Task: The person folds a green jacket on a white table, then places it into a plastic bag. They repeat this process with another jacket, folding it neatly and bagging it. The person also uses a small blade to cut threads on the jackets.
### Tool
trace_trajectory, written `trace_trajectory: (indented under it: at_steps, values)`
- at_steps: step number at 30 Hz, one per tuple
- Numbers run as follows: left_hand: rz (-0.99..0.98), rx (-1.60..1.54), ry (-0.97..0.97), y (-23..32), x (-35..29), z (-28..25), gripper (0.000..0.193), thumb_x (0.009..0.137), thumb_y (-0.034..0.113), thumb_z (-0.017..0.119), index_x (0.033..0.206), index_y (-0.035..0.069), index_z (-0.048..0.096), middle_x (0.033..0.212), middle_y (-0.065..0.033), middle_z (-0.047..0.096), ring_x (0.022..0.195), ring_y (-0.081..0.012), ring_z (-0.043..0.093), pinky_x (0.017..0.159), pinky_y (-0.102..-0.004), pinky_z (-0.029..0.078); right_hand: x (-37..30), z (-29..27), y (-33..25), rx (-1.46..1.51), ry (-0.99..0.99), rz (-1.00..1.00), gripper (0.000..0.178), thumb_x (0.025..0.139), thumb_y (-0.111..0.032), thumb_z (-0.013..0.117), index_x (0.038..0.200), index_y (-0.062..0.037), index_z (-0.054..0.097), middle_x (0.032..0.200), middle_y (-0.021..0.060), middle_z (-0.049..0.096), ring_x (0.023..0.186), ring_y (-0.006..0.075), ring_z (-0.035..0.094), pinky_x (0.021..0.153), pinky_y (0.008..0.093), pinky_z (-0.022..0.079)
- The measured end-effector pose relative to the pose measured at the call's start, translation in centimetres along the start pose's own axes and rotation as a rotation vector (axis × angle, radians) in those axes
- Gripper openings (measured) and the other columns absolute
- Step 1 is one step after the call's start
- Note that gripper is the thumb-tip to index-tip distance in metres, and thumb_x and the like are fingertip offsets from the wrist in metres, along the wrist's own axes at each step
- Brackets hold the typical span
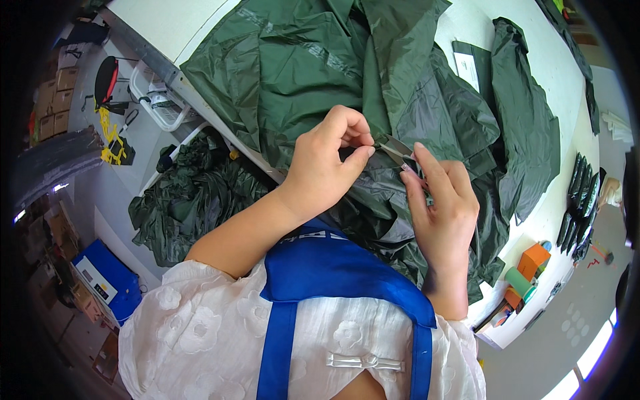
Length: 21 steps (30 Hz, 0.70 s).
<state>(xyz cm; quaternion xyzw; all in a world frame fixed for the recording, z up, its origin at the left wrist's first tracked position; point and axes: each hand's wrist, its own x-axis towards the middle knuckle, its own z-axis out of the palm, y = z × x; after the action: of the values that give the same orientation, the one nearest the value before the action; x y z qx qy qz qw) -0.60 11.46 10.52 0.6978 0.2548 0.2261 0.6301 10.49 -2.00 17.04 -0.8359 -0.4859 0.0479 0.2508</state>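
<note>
A dark green, shiny thin-fabric garment (pixel 310 93) lies spread and rumpled over the white table, its near folds hanging against my blue apron (pixel 340 267). Over its middle, my left hand (pixel 323 160) is closed in a pinch, thumb against the fingers; what lies between the tips is too small to make out. My right hand (pixel 443 203) grips a small pair of metal thread snips (pixel 399 151). The blades point toward my left fingertips, close to a fold of the fabric. The fingers partly hide the handle of the snips.
Crumpled dark green fabric (pixel 193 193) is heaped left of the white table (pixel 153 27). Beyond it are a white plastic basket (pixel 167 110) and a blue box (pixel 110 280). Black packets (pixel 579 200), an orange box (pixel 533 260) and a green roll (pixel 519 283) stand right.
</note>
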Motion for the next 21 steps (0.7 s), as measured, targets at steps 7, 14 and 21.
trace_trajectory:
  at_steps: [7,14,21]
  values:
    - [-0.164,-0.221,-0.027,0.1,-0.1,-0.1,0.024,0.083,-0.009,0.06,0.099,0.002,0.046,0.089,-0.0036,0.057,0.084,-0.0078,0.056,0.078,-0.0223,0.047,0.3,0.1,-0.2,-0.047,0.003,-0.055,0.033,0.077,-0.009,0.071,0.108,-0.0048,0.065,0.077,0.0062,0.055,0.065,0.0215,0.057,0.057,0.0317,0.047]
    - [-0.102,-0.186,-0.022,0.3,-0.3,0.0,0.022,0.082,-0.006,0.062,0.097,0.002,0.047,0.086,-0.0054,0.059,0.082,-0.0113,0.059,0.077,-0.026,0.05,0.6,0.4,-0.5,-0.017,0.014,-0.059,0.033,0.076,-0.008,0.071,0.109,-0.0044,0.065,0.077,0.0062,0.056,0.066,0.0219,0.058,0.058,0.0319,0.047]
    - [-0.198,-0.369,-0.066,0.3,-0.2,-0.5,0.022,0.086,-0.007,0.059,0.099,0.004,0.045,0.091,-0.0027,0.056,0.085,-0.0072,0.054,0.079,-0.0223,0.045,0.7,1.6,0.2,0.041,0.071,-0.118,0.032,0.075,-0.006,0.072,0.106,-0.0037,0.065,0.077,0.0072,0.058,0.067,0.0223,0.059,0.058,0.0315,0.047]
